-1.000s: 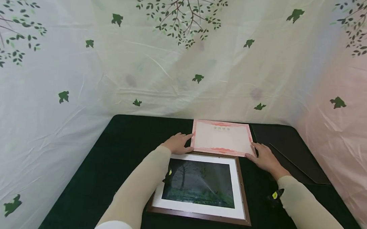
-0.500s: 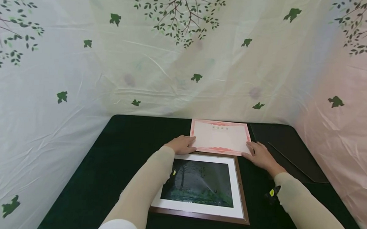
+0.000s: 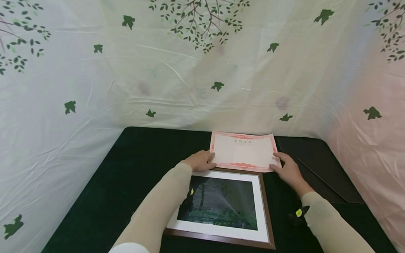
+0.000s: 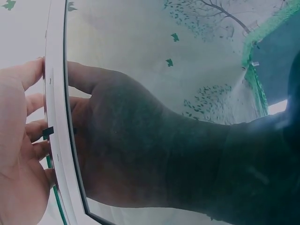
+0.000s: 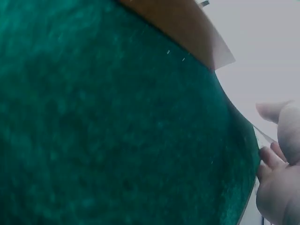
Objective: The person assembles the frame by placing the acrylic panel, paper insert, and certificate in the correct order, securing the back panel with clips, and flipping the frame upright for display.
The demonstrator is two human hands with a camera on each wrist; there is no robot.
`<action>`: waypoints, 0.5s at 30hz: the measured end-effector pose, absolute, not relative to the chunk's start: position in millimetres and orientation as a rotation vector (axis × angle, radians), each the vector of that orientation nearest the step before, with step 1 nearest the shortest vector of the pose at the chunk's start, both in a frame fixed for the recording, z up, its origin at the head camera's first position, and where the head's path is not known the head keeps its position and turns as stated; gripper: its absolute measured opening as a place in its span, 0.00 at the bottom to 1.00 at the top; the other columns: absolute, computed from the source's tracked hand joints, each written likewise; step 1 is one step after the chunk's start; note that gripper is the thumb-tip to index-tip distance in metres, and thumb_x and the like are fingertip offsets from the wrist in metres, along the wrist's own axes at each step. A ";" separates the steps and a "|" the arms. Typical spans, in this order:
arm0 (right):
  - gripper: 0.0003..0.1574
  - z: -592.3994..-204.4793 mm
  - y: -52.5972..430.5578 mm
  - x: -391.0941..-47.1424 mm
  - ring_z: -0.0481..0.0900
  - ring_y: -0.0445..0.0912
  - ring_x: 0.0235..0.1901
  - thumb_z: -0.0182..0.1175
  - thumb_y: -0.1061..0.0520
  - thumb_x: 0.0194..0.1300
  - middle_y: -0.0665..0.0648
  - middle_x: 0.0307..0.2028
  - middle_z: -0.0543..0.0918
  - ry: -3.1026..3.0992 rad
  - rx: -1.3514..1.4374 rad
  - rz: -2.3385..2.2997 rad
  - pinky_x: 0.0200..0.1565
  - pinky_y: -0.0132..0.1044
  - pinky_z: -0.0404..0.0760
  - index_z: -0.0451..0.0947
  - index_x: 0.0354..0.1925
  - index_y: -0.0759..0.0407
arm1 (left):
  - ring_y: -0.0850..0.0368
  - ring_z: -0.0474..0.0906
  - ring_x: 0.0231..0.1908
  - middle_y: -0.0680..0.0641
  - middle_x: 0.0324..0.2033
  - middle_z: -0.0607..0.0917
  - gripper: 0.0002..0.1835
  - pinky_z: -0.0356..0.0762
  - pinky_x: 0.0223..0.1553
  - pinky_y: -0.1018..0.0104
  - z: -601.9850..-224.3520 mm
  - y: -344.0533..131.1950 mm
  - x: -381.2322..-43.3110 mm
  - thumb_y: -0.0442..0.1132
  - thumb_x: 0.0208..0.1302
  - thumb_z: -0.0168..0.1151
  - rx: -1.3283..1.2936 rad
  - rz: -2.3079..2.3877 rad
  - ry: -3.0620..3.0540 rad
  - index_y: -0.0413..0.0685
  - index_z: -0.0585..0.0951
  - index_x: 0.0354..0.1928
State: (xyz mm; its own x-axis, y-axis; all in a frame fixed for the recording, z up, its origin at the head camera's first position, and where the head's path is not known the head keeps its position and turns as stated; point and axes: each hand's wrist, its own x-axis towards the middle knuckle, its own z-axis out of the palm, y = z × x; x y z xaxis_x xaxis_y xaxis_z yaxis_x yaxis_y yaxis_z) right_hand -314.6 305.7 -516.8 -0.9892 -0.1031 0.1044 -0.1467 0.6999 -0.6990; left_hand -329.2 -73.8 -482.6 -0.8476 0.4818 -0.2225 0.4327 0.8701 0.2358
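A white certificate (image 3: 243, 152) with a pink-red border and Chinese characters along its top lies at the back of the table, its lower edge meeting the picture frame (image 3: 268, 214). My right hand (image 3: 289, 173) pinches its right edge, thumb on top and fingers at the underside; that side bows up slightly. At the left edge, my left hand (image 3: 198, 160) rests thumb and fingertips on the sheet near the lower corner. The brown wooden frame holds a dark landscape picture (image 3: 220, 203) in a white mat. Its glass mirrors my left hand (image 4: 21, 154) in the left wrist view.
A dark flat folder or board (image 3: 318, 164) lies at the back right, with a thin rod-like line across it. Dark green cloth (image 3: 130, 191) covers the table. Behind hangs a pale curtain (image 3: 177, 84) printed with leaves and birds.
The certificate has shifted slightly left. My left fingers have come further onto its left edge; my right hand has gone from touching to pinching the right edge, which now lifts a little.
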 end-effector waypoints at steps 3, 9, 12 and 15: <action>0.38 -514.7 303.6 -314.5 0.58 0.66 0.66 0.63 0.54 0.65 0.70 0.69 0.58 -2.771 0.147 1.381 0.59 0.63 0.64 0.62 0.69 0.62 | 0.51 0.58 0.69 0.48 0.65 0.71 0.25 0.56 0.68 0.57 -483.2 -73.9 -328.2 0.60 0.72 0.44 0.718 0.277 2.784 0.50 0.74 0.57; 0.45 -509.9 301.1 -315.0 0.48 0.66 0.69 0.63 0.54 0.66 0.70 0.73 0.46 -2.728 -0.021 1.645 0.63 0.64 0.56 0.53 0.74 0.58 | 0.49 0.66 0.63 0.45 0.59 0.75 0.19 0.67 0.56 0.54 -482.4 -73.4 -325.3 0.58 0.72 0.46 0.732 0.307 2.803 0.51 0.69 0.34; 0.45 -509.3 300.3 -316.0 0.51 0.62 0.68 0.62 0.55 0.66 0.67 0.73 0.47 -2.704 -0.042 1.729 0.64 0.60 0.59 0.53 0.74 0.58 | 0.49 0.69 0.59 0.44 0.59 0.75 0.19 0.68 0.49 0.56 -482.8 -73.7 -324.6 0.59 0.72 0.47 0.733 0.306 2.810 0.51 0.69 0.32; 0.42 -509.1 299.0 -317.2 0.64 0.57 0.63 0.61 0.57 0.67 0.65 0.73 0.51 -2.686 -0.025 1.822 0.61 0.50 0.69 0.55 0.73 0.61 | 0.50 0.71 0.54 0.44 0.56 0.76 0.19 0.65 0.43 0.58 -483.4 -74.5 -324.8 0.59 0.71 0.46 0.731 0.298 2.817 0.52 0.69 0.32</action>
State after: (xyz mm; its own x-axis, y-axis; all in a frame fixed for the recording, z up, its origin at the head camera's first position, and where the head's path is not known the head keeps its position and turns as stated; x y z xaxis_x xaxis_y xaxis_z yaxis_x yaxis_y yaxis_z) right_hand -317.2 299.0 -509.1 -0.9945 -0.0454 -0.0945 0.0710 0.3714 -0.9258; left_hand -324.8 -74.5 -483.4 -0.8533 0.4974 -0.1564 0.4537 0.8561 0.2473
